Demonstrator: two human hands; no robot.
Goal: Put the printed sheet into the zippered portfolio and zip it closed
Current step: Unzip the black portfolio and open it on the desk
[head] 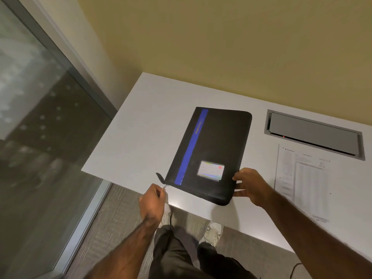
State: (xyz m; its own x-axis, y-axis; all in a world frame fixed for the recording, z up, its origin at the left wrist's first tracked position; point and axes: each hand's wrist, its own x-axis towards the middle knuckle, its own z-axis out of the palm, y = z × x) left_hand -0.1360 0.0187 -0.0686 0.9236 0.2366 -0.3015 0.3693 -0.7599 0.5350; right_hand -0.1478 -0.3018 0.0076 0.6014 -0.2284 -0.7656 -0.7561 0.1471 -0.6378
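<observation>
A black zippered portfolio [217, 150] with a blue stripe and a small label card lies closed on the white table [136, 141], near its front edge. My left hand [153, 200] pinches the metal zipper pull [165, 186] at the portfolio's near left corner. My right hand [249, 186] grips the portfolio's near right corner, thumb on top. The printed sheet [302, 182] lies flat on the table to the right of the portfolio, apart from both hands.
A grey recessed cable box [314, 133] is set into the table behind the sheet. A yellow wall runs along the back. A glass partition [40, 137] stands at the left. My legs and shoes show below the table's front edge.
</observation>
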